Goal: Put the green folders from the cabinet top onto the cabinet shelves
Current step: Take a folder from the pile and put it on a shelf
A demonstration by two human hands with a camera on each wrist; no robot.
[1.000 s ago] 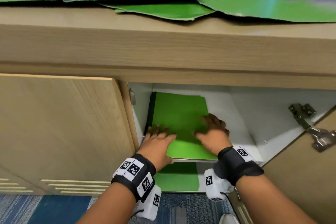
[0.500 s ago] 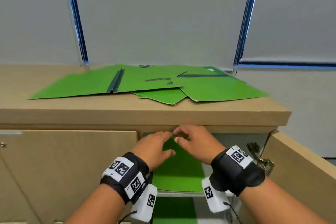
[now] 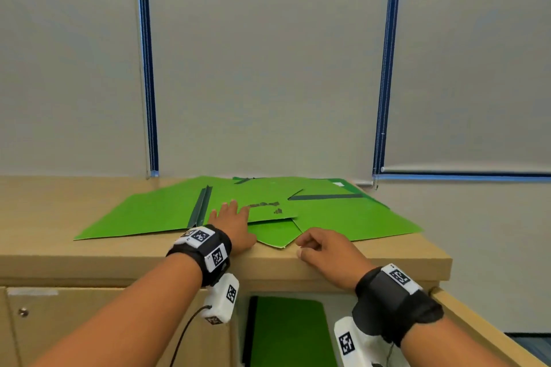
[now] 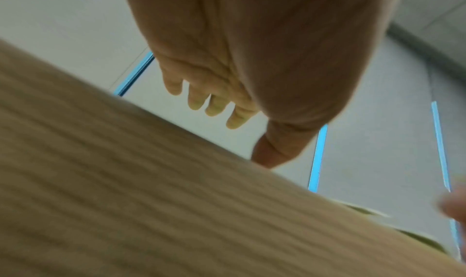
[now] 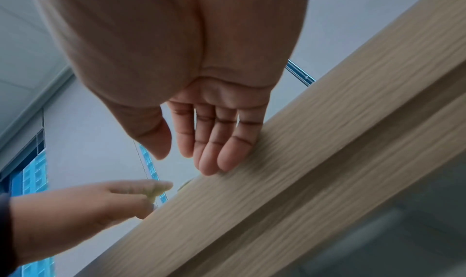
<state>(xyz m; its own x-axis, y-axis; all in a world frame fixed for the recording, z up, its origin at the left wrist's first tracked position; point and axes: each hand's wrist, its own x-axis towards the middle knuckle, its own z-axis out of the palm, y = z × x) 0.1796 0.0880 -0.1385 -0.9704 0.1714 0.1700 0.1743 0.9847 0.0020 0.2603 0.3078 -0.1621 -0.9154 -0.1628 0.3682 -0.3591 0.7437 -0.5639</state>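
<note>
Up top, the left hand (image 3: 231, 222) lies flat, fingers straight, on the green folders (image 3: 343, 217) near the worktop's (image 3: 89, 253) front edge; the right hand (image 3: 325, 253), loosely curled, holds nothing.

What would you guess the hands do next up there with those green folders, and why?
Probably take hold of the near folder: its corner juts toward the cabinet top's front edge, between the open left hand lying on the pile and the right hand beside it. Neither holds anything yet.

Green folders (image 3: 343, 217) on wooden cabinet top (image 3: 59, 211)
</note>
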